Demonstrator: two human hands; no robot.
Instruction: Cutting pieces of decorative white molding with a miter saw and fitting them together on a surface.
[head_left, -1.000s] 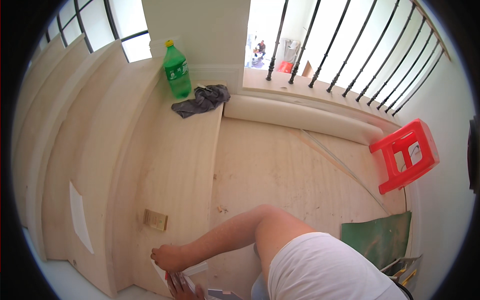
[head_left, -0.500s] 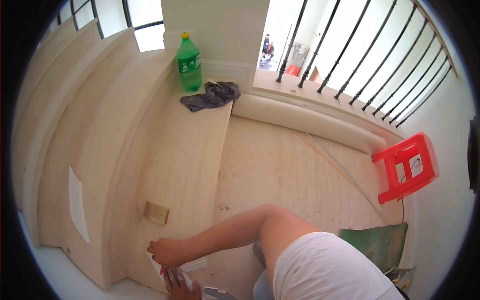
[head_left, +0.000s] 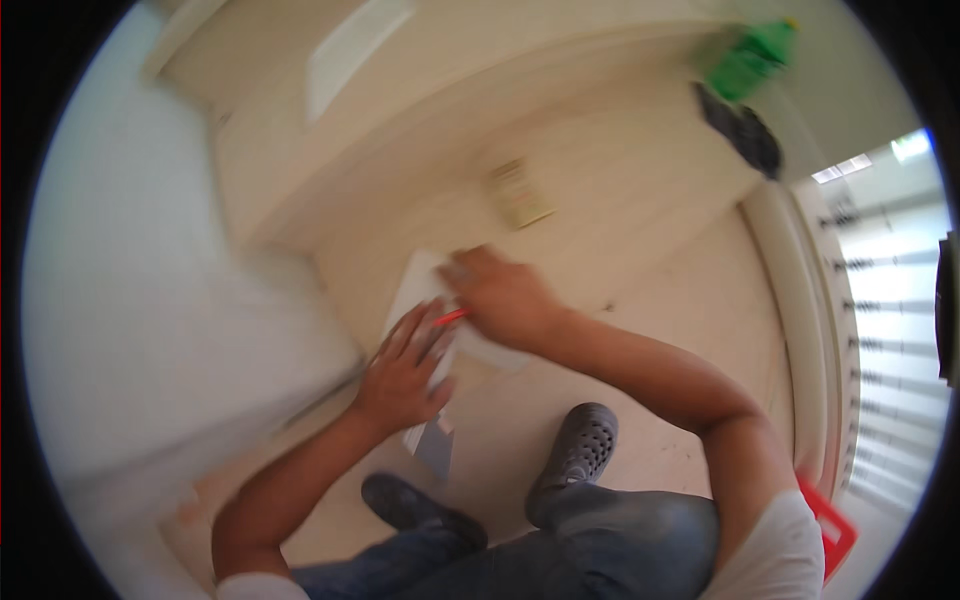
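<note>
My left hand (head_left: pixel 398 378) lies flat with fingers stretched over a white piece of sheet or board (head_left: pixel 410 287) on the step. Beside it, my right hand (head_left: pixel 510 300) is closed round a thin red stick-like tool (head_left: pixel 451 317). Its exact kind is too small and blurred to tell. The tool's visible end points toward my left fingers. Under my right wrist lies another pale strip (head_left: pixel 495 352). A grey flat piece (head_left: pixel 433 446) sticks out below my left hand, near my shoes.
A tan packet (head_left: pixel 521 193) lies beyond my hands. A white sheet (head_left: pixel 355 50) rests on a higher step. At the far right are a green bottle (head_left: pixel 752 62), a dark cloth (head_left: pixel 742 130), a long roll (head_left: pixel 795 310), a railing (head_left: pixel 890 325) and a red stool (head_left: pixel 832 530).
The view has swung to the left and down, so both forearms and my shoes now show. Both hands stay at the white piece, with the red tool still in my right hand.
</note>
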